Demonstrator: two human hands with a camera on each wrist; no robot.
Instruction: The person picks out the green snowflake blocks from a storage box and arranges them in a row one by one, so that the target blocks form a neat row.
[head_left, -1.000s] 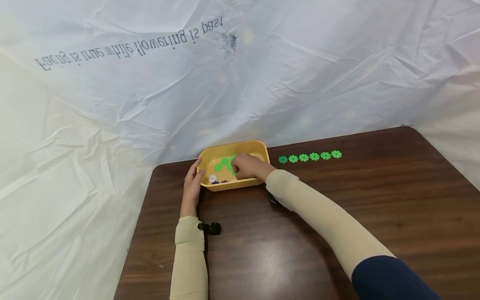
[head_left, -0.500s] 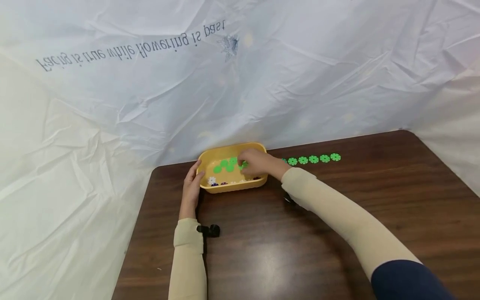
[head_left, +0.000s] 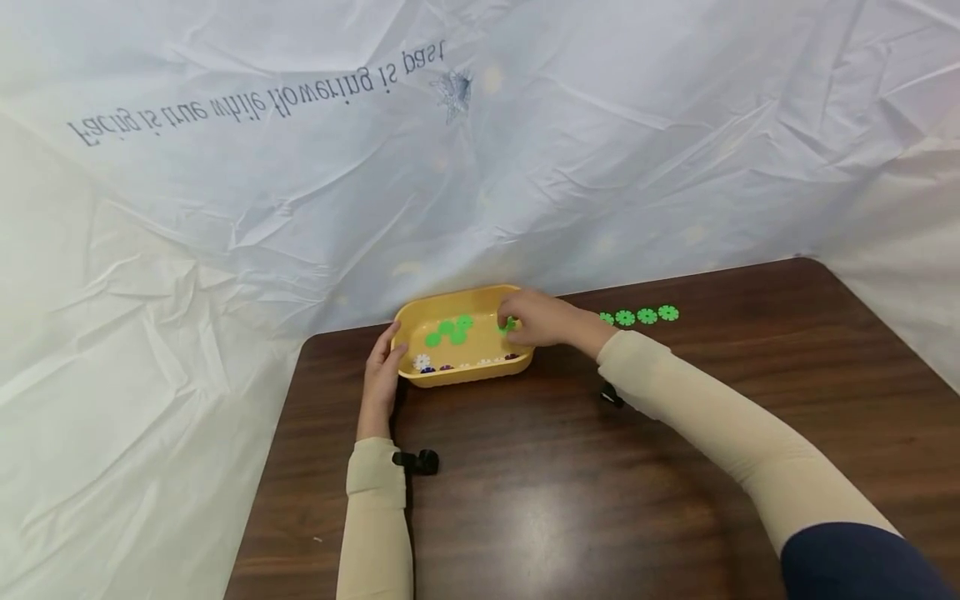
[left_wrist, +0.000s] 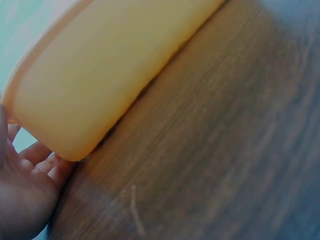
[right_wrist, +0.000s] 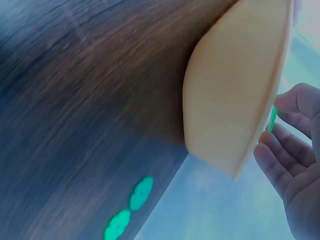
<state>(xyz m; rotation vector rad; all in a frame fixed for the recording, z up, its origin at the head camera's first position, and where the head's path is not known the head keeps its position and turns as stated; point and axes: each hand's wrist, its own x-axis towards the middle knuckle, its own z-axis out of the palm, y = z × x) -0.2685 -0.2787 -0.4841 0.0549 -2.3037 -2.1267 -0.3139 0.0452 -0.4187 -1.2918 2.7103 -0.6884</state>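
Several green discs (head_left: 447, 327) lie inside a yellow tray (head_left: 465, 379) on a brown table (head_left: 480, 517). The left hand (head_left: 381, 379) grips the tray's left end; the right hand (head_left: 546, 319), at the right end, pinches another green disc (right_wrist: 273, 118). Farther right, green flower-shaped pieces (head_left: 647, 316) form a row on the table.

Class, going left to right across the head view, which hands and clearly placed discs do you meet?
Left hand, white flower-shaped disc, cluster of green discs in the yellow tray, right hand, row of green flower-shaped discs on the table.
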